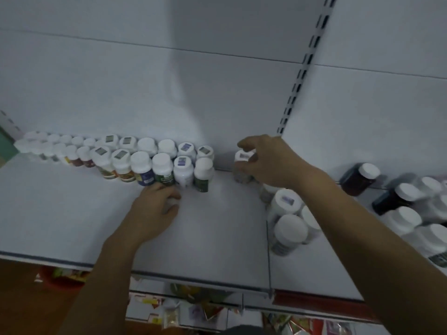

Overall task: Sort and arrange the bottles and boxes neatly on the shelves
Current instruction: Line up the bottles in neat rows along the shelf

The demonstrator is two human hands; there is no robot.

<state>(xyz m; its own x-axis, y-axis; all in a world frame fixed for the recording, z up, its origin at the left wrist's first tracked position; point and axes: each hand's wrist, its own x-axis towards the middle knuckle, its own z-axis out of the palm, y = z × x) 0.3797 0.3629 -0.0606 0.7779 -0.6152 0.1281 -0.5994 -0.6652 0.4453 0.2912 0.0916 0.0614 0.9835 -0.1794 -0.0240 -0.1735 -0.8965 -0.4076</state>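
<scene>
The right hand (262, 165) has its fingers and thumb curled round the small grey-labelled plastic bottle with a stickered white cap (242, 157). That bottle stands upright near the back wall of the white metal shelf (72, 213), apart from the right end of the 2 rows of white-capped bottles (145, 163) that run along the wall. The left hand (154, 211) lies on the shelf with its fingers loosely curled at the foot of the front row; I cannot tell whether it holds anything beneath them. The step in hand looks to be closing that gap by adding this bottle to a row. It is probably best lifted just clear of the shelf, not dragged, since a tall narrow bottle pushed from the top tends to tip. The back row should be filled first, because a front bottle would block the reach. The bottle should be set down touching the last bottle, label turned forward. The left hand can brace the front row against any nudge. The right forearm passes over the loose cluster of larger white-capped bottles (290, 228), so it should keep high to avoid toppling them.
</scene>
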